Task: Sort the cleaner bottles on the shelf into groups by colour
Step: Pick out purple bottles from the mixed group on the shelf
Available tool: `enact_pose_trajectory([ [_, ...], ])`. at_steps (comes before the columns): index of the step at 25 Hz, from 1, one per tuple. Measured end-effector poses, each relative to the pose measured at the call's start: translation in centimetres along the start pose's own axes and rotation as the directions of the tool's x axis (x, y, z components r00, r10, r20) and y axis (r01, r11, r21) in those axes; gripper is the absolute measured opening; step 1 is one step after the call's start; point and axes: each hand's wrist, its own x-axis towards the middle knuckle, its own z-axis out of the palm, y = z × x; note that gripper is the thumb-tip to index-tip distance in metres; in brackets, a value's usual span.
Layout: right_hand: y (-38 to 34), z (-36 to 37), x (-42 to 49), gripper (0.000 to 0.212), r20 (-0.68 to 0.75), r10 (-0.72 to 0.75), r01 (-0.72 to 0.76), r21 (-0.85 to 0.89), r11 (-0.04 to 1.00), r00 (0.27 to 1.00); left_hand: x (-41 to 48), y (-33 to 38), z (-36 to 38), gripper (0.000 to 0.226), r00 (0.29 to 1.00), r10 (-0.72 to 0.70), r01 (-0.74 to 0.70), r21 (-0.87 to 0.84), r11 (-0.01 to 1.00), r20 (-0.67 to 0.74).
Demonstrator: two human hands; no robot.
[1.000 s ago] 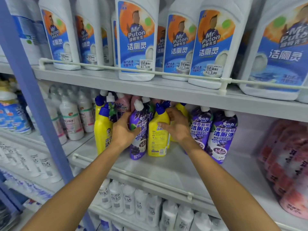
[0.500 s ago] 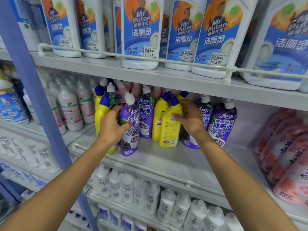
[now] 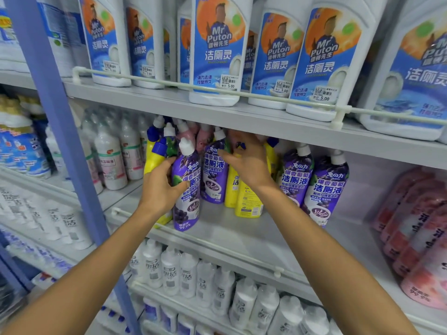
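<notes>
Looking along the middle shelf point(image 3: 242, 235) from its left end: just past the blue upright point(image 3: 60, 141) there's a cluster of white bottles point(image 3: 110, 163) with green and red labels, set back from the front edge. Next come the left yellow bottles point(image 3: 152, 163), blue caps, packed tight together.

The left hand point(image 3: 159, 189) is wrapped round the front purple bottle point(image 3: 187, 194), thumb across the label and fingers behind it, so a proper grip on its left side. That one has a white cap and leans a bit to the right. Its base is down at the shelf's front edge, over the rail point(image 3: 217, 249); can't tell if it's resting or lifted.

Just behind and to the right stands a second purple bottle point(image 3: 214, 175), upright, and a few pink bottles point(image 3: 193, 136) poke up along the back edge.

The right hand point(image 3: 249, 163) sits on top of the front yellow bottle point(image 3: 249, 204). Its fingers curl over the neck, with a scrap of blue cap showing between them. There's another yellow one point(image 3: 231, 187) touching it on the left.

Right of that wrist, two more purple bottles point(image 3: 296, 182) stand side by side. Toward the shelf's right end are pink packs point(image 3: 411, 226), too blurry to say bottle or pouch.

Everything's opaque, so no idea about fill levels. The shelf above holds big white Mr Puton jugs point(image 3: 217, 52), and the one below has rows of small white bottles point(image 3: 188, 274).
</notes>
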Motion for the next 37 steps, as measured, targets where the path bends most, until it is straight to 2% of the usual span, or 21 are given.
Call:
enact_pose_trajectory([
  [2,0.2,2.3,1.8,0.065,0.117,-0.037,0.054,-0.149,0.987,0.992,-0.1,0.2,-0.1,0.063,1.0,-0.007,0.007,-0.007,1.0,-0.008],
  [4,1.0,3.8,3.4,0.072,0.16,0.007,0.04,-0.289,0.956,0.987,-0.2,0.2,-0.1,0.063,1.0,-0.005,0.004,-0.002,1.0,-0.021],
  [9,3.2,5.8,5.7,0.075,0.132,0.1,-0.036,-0.417,0.908,0.986,-0.3,-0.4,0.1,0.066,1.0,0.004,-0.004,0.01,1.0,-0.018],
  [11,3.5,5.8,6.1,0.067,0.15,0.142,-0.06,-0.452,0.89,0.978,-0.3,-0.6,0.1,0.069,1.0,0.003,-0.003,-0.003,1.0,-0.006],
  [14,3.0,5.7,4.4,0.054,0.155,0.15,-0.088,-0.351,0.932,0.976,-0.2,-0.7,0.1,0.071,1.0,0.003,-0.003,0.001,1.0,-0.012],
  [17,2.2,4.7,1.1,0.06,0.178,0.143,-0.111,-0.176,0.978,0.974,0.0,-0.9,0.1,0.069,1.0,-0.011,0.011,-0.005,1.0,0.0],
  [21,0.9,0.4,-1.2,0.062,0.254,0.062,-0.013,-0.192,0.981,0.965,0.4,-0.6,0.5,0.063,0.994,-0.062,0.072,-0.121,0.99,0.086],
  [26,0.7,-7.4,-4.0,0.071,0.346,0.178,-0.099,-0.233,0.967,0.921,0.5,1.8,3.3,0.055,0.941,0.015,0.081,-0.269,0.96,0.337],
  [30,2.5,-14.1,-6.3,0.079,0.271,0.294,-0.243,-0.207,0.948,0.917,0.4,3.9,8.0,0.059,0.858,0.055,0.152,-0.356,0.922,0.51],
  [32,3.9,-17.1,-7.8,0.083,0.155,0.363,-0.337,-0.173,0.926,0.919,0.2,5.0,10.9,0.06,0.82,0.095,0.165,-0.391,0.906,0.565],
  [35,5.9,-20.4,-11.0,0.07,-0.046,0.446,-0.447,-0.021,0.894,0.894,-0.5,6.8,15.4,0.057,0.762,0.161,0.191,-0.455,0.87,0.628],
  [37,6.8,-21.6,-13.3,0.059,-0.13,0.482,-0.478,0.061,0.876,0.867,-1.2,7.9,17.9,0.057,0.776,0.188,0.184,-0.501,0.846,0.602],
])
